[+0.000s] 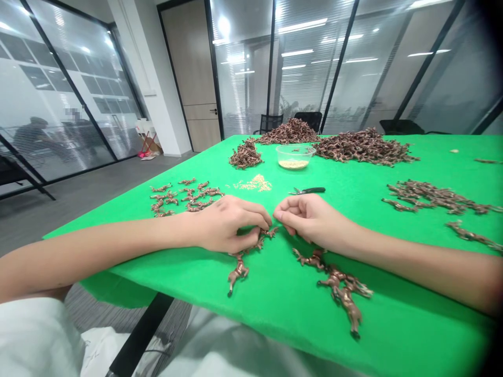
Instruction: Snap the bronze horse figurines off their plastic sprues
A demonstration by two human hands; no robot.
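Note:
My left hand rests on the green-covered table, its fingertips pinching a strand of small copper-coloured horse figures that trails toward me. My right hand is curled, fingertips almost meeting the left hand's, and shows nothing in its grip. Below it lies a loose cluster of the same copper horses. Several more are scattered to the left of my left hand.
Black-handled scissors lie beyond my hands, beside a spill of pale grains. A clear bowl of grains stands among large heaps of copper figures. More figures lie on the right. Chairs stand behind the table, with glass walls around the room.

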